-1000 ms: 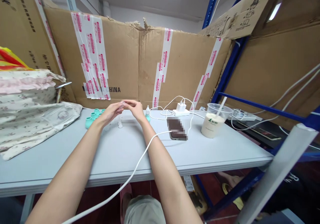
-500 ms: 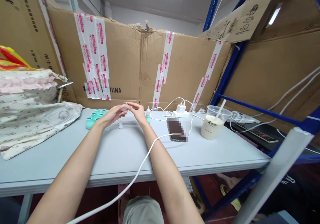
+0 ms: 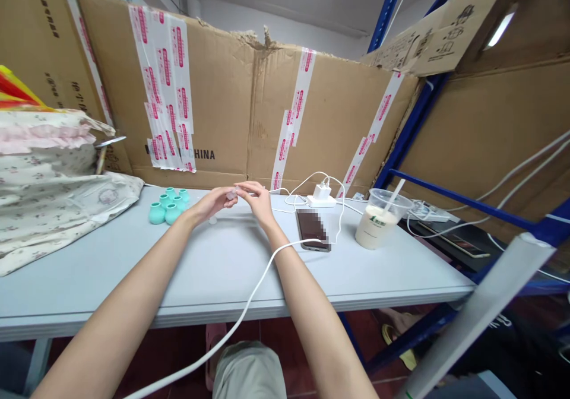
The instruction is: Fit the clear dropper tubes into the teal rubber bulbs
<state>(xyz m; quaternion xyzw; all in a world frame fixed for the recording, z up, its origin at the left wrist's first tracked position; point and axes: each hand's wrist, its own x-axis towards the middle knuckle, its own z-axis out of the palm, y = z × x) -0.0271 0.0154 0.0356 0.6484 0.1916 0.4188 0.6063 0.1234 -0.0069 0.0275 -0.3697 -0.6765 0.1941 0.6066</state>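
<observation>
My left hand and my right hand meet above the far middle of the table. Between their fingertips is a small translucent whitish piece, too small to name; the fingers of both hands are closed on it. Just below my left hand, the base of a small clear-white thing shows on the tabletop, its upper part hidden. Several small turquoise pots stand grouped to the left of my left hand.
Right of my hands lie a phone and a white power strip with a charger. A plastic cup with a straw stands farther right. A white cable crosses over my right forearm. A floral cloth bag covers the left end.
Both hands have shifted slightly right, still pinching the small piece together. The turquoise pots show more fully, while the small dropper-like bottle is now hidden by my right hand.
</observation>
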